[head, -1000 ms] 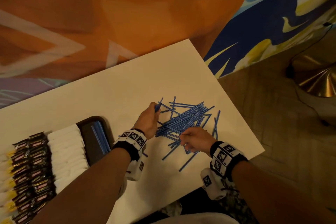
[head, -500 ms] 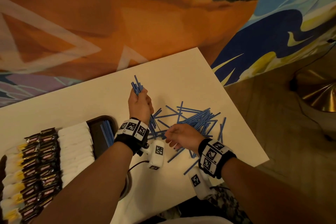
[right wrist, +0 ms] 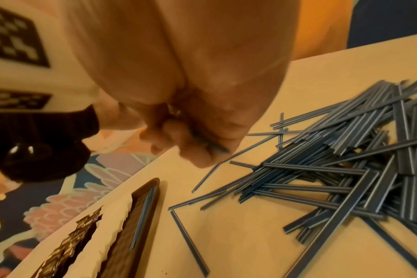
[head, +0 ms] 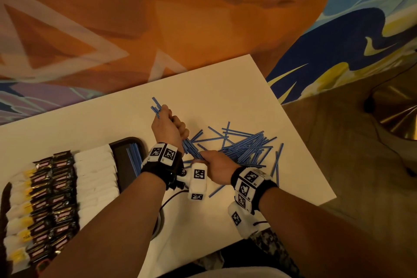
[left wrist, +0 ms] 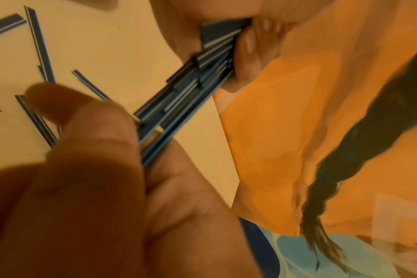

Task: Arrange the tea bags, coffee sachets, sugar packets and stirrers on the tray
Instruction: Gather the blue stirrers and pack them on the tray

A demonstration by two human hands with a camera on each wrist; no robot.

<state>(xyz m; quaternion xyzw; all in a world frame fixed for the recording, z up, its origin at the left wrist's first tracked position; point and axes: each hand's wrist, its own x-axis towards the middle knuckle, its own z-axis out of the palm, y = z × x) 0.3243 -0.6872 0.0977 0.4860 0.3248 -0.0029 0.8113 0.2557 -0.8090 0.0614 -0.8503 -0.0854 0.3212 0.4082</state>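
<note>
My left hand (head: 169, 126) grips a bundle of blue stirrers (head: 156, 106) in its fist above the white table (head: 209, 88); the bundle (left wrist: 179, 97) slants from the fist toward me. My right hand (head: 208, 161) pinches the bundle's near end, and its fingertips (left wrist: 250, 47) curl against the stirrers. A loose pile of stirrers (head: 246, 149) lies just right of both hands, shown also as the pile (right wrist: 341, 169). The dark tray (head: 123, 150) at the left holds a few stirrers (head: 133, 160), white sugar packets (head: 94, 178), dark coffee sachets (head: 54, 201) and tea bags (head: 19, 214).
The table's right edge (head: 302, 142) runs close behind the pile, with wooden floor beyond. A brass lamp base (head: 399, 119) stands on the floor at the right. A painted orange and blue wall lies behind the table. A cable (head: 168, 201) hangs from my left wrist.
My left hand lifted a bundle of stirrers off the pile and raised it toward the back. My right hand moved left from the pile and took hold of the bundle's near end.
</note>
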